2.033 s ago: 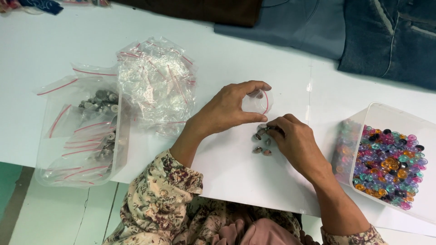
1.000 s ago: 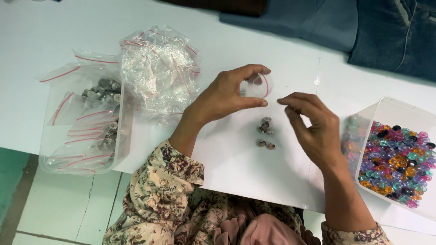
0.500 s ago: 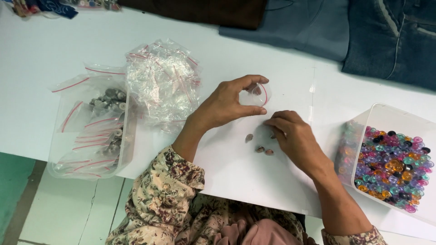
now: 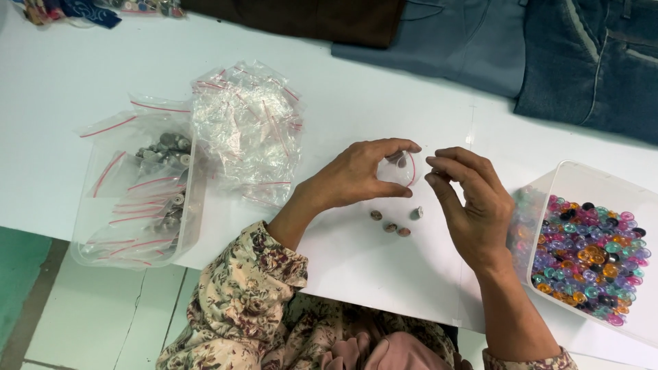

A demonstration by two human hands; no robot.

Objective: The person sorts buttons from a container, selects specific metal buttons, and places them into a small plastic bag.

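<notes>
My left hand holds a small clear zip bag open above the white table, with a small grey piece inside it. My right hand is raised beside the bag's mouth, thumb and fingertips pinched together; whether a piece sits between them I cannot tell. Below the bag, several small metal pieces lie loose on the table.
A clear box of colourful plastic beads stands at the right. At the left a clear tub holds filled zip bags, and a heap of empty zip bags lies next to it. Denim and brown garments lie at the back.
My right hand has lifted from the loose pieces on the table up to the mouth of the small bag. My left hand kept the bag in place.
</notes>
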